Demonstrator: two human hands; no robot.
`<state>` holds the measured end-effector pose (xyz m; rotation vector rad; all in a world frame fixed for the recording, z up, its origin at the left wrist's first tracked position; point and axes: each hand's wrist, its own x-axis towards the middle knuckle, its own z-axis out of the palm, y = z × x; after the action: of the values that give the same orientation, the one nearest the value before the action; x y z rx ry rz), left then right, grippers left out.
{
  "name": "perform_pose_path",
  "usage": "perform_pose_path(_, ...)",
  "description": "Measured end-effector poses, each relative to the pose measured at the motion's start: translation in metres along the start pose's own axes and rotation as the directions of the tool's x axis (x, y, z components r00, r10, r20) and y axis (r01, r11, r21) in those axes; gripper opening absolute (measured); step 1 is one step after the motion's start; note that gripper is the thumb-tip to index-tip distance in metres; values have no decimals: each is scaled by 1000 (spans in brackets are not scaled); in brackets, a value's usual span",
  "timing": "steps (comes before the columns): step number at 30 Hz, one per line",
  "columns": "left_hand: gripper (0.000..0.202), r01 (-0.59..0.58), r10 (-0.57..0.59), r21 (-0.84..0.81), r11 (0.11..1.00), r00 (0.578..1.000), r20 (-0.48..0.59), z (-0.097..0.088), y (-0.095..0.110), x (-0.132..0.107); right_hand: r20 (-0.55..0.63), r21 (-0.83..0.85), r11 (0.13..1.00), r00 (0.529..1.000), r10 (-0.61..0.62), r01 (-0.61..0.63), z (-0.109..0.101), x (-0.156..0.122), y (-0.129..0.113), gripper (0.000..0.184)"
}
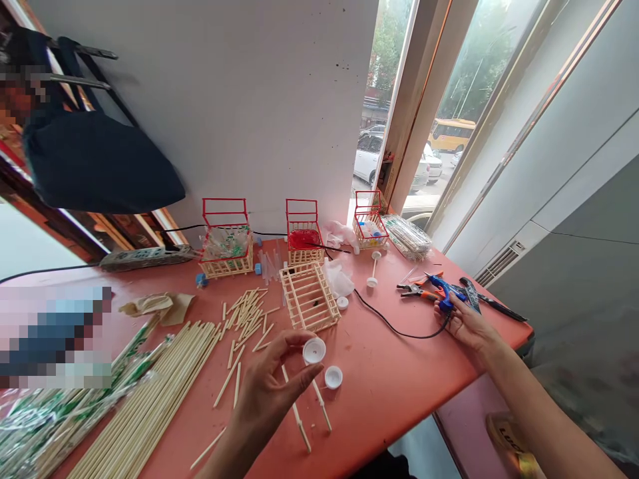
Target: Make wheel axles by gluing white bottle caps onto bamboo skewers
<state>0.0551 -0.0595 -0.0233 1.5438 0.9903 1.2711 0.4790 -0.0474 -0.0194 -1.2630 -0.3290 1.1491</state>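
Observation:
Between thumb and fingers, my left hand pinches a white bottle cap, its hollow side towards me. Below it on the table lie a loose white cap and two thin wooden sticks, partly hidden by the hand. Just beyond is a small basket-like frame of wooden sticks. At the right, my right hand grips a blue hot glue gun with a black cord. Pliers with orange handles lie beside the gun.
Three stick baskets with red frames stand along the wall. Long wooden sticks and short cut pieces cover the left side. Two caps joined by a stick stand near the window. The red table's front edge is close.

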Motion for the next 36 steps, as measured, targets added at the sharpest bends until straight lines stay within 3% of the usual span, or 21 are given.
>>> perform_pose_path(5, 23, -24, 23, 15, 1000, 999, 40, -4, -3, 2, -22, -43, 991, 991, -129, 128, 10, -12, 3, 27)
perform_pose_path(9, 23, -20, 20, 16, 1000, 1000, 13, -4, -3, 4, 55, -43, 952, 952, -302, 304, 28, -39, 5, 49)
perform_pose_path(13, 23, -38, 37, -34, 999, 999, -19, -2, 2, 7, 168, -57, 912, 905, -392, 406, 58, -62, 10, 44)
perform_pose_path(16, 23, -52, 51, -16, 999, 998, -40, -4, 6, 11, 349, -152, 845, 827, -440, 513, 88, -74, 17, 34)
perform_pose_path(22, 23, -82, 81, -8, 997, 994, -77, -15, 1, 19, 617, -237, 796, 719, -320, 558, 148, -88, 30, 35)
perform_pose_path(25, 28, -17, 12, -49, 999, 995, -97, -21, -7, 22, 733, -241, 792, 641, -230, 560, 167, -92, 34, 37)
perform_pose_path(30, 31, 56, -68, -79, 995, 984, -164, -28, -12, 25, 824, -315, 701, 550, -132, 640, 174, -90, 41, 52)
perform_pose_path(36, 25, -36, 57, 88, 995, 966, -252, -31, -3, 26, 859, -362, 574, 501, -101, 735, 165, -88, 55, 52)
